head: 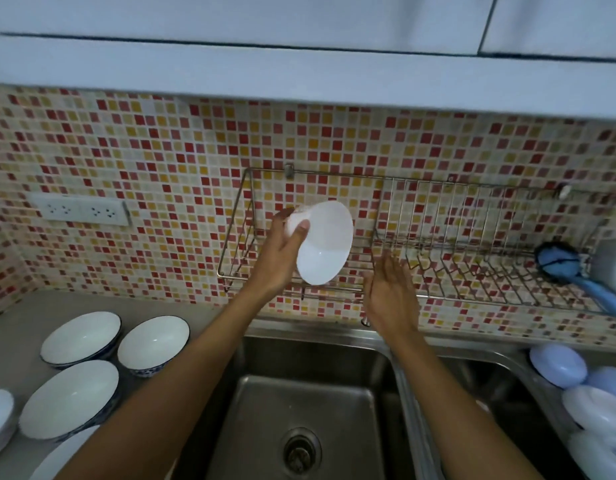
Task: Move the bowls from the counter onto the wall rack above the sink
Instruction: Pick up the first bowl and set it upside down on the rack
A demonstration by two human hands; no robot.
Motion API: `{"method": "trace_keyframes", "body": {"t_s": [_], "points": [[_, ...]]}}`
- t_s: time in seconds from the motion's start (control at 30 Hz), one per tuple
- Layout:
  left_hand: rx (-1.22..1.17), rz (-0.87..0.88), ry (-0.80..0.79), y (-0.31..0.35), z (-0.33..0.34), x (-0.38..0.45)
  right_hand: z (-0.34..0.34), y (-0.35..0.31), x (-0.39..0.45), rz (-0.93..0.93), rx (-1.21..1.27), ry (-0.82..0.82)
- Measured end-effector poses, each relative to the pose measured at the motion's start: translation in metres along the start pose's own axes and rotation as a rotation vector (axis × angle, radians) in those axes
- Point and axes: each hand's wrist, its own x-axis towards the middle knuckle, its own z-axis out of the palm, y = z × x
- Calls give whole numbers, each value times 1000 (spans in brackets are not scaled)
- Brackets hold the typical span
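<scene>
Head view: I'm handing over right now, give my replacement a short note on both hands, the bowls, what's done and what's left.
Left hand: grip closed on a white bowl by its base, tilted, held in front of the wall rack's left section.
Right hand: open, empty, just below the rack over the sink.
Done: no bowl is on the rack yet; only a blue brush lies at its right end.
Left: seat the held bowl, then move the counter bowls, at least four visible at lower left.
</scene>
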Motion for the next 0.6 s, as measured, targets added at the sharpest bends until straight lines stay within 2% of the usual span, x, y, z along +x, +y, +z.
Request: {"method": "trace_keyframes", "body": {"t_s": [0.17,0.33,0.6], "points": [[448,167,-122,-16,24,13,7,-6,0,60,-56,16],[728,308,-242,-37,46,19,7,-8,-2,86,-51,29],[771,369,-301,-48,59,37,7,-11,-1,99,-18,57]]}}
